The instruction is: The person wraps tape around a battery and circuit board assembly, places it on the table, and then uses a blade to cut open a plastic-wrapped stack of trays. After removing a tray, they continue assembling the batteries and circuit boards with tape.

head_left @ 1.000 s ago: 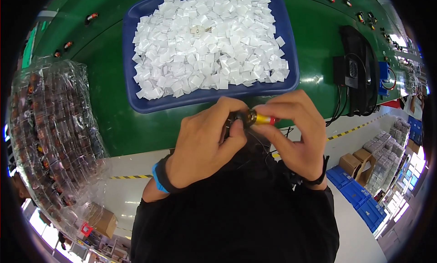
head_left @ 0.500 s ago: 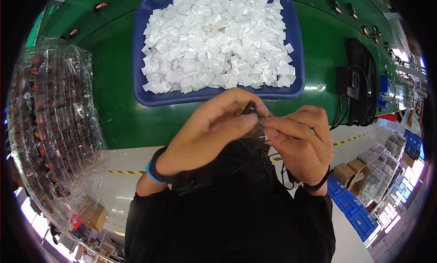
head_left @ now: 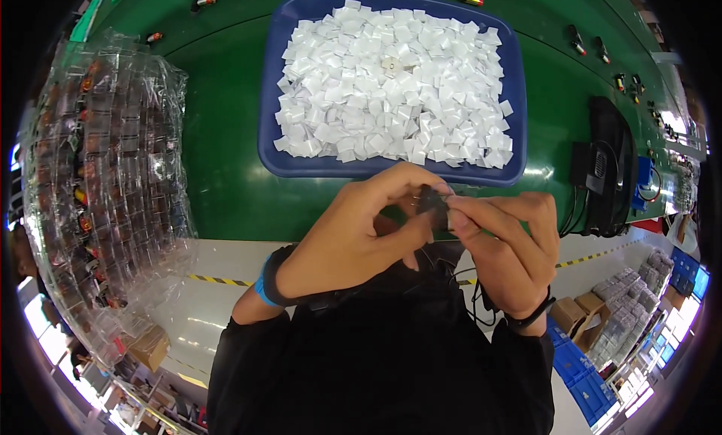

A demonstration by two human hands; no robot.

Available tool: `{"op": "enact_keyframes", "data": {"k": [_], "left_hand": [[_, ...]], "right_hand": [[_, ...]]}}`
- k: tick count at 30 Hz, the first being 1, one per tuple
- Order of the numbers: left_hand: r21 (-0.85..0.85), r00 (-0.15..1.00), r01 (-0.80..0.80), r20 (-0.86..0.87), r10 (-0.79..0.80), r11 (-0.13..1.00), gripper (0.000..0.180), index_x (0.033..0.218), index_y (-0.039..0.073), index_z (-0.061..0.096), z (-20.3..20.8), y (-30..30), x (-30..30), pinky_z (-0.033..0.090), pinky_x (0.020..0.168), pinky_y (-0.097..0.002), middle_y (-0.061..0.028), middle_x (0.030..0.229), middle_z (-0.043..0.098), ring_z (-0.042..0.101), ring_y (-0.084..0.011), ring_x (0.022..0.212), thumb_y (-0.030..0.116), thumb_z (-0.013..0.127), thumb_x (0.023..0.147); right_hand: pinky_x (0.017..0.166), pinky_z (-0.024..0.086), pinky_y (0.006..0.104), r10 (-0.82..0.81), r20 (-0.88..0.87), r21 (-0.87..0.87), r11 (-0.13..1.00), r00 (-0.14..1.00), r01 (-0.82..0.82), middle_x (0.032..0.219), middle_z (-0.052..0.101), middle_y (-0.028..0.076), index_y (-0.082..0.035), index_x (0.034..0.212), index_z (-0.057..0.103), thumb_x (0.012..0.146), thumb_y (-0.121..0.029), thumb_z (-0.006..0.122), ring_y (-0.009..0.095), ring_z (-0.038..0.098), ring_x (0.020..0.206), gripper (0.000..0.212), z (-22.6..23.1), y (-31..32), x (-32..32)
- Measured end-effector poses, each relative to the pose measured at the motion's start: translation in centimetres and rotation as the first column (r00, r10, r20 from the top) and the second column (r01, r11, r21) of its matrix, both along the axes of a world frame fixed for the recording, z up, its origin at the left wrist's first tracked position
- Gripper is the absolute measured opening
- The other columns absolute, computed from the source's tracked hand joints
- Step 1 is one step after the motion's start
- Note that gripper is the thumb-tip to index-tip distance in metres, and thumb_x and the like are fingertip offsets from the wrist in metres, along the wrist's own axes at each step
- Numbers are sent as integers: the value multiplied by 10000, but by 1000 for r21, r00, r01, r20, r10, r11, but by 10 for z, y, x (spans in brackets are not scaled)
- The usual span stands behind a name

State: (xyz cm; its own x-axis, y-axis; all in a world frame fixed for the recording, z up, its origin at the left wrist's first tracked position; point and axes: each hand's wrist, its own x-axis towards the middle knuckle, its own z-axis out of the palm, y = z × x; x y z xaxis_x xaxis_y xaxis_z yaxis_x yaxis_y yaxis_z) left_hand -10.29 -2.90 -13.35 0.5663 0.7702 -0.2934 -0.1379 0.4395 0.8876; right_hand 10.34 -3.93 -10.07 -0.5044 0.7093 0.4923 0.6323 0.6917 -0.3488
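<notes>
Part [head_left: 431, 202], small, dark: left hand [head_left: 350, 235] gripping, right hand [head_left: 511, 247] pinching at right edge. Fingertip work apparently in hand; next move likely needs steadiness.

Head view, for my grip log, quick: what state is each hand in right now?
Left hand: closed, holding a small dark part between thumb and fingers.
Right hand: pinched closed at that part; what it holds cannot be told.

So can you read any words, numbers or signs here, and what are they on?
None that I can read.
Cream piece on the white squares: any mark is too small.
Dark part in the left hand: too blurred.
Cardboard box: too small to tell.
</notes>
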Motion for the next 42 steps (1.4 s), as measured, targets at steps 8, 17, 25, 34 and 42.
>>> {"op": "enact_keyframes", "data": {"k": [8, 17, 25, 34, 42], "left_hand": [[38, 989, -147, 12, 147, 988, 366, 1239, -17, 562, 19, 3, -9, 573, 583, -218, -109, 1068, 661, 637, -107, 799, -52, 674, 892], [128, 939, -291, 229, 257, 948, 349, 1223, -53, 512, 11, 5, -1, 623, 654, -265, -232, 1208, 642, 701, -224, 973, -93, 639, 901], [421, 962, -265, 181, 206, 867, 393, 1232, -88, 503, 1, 11, 11, 600, 869, -351, -297, 1254, 610, 666, -320, 1107, -35, 692, 892], [586, 948, -302, 104, 300, 752, 398, 1187, -100, 593, -2, 8, 25, 557, 941, -412, -297, 1166, 661, 661, -366, 1119, 29, 759, 849], [827, 921, -146, -86, 379, 542, 461, 1186, -67, 623, 10, 10, 25, 576, 856, -351, -247, 1131, 699, 720, -320, 1007, 48, 820, 786]], "right_hand": [[630, 439, 307, 33, -62, 71, 997, 998, -29, 949, 722, 68, -41, 849, 705, 709, -20, 805, 199, 625, 800, 174, 8, 18, -14], [627, 477, 284, -76, -331, 1, 997, 941, 81, 966, 650, 67, -28, 983, 687, 700, -17, 848, 185, 622, 760, 326, 9, 21, -6], [560, 490, 236, -230, -510, -443, 896, 829, -24, 883, 677, 120, 38, 999, 661, 702, -41, 873, 167, 650, 672, 373, 4, 9, 2], [555, 488, 247, -207, -615, -287, 958, 761, 28, 799, 690, 127, 54, 948, 685, 706, -62, 874, 178, 660, 648, 329, -8, 5, 2], [559, 452, 250, -251, -564, -386, 922, 787, 17, 793, 667, 118, 93, 966, 698, 750, -63, 846, 160, 612, 642, 305, -4, 4, 4]]}}
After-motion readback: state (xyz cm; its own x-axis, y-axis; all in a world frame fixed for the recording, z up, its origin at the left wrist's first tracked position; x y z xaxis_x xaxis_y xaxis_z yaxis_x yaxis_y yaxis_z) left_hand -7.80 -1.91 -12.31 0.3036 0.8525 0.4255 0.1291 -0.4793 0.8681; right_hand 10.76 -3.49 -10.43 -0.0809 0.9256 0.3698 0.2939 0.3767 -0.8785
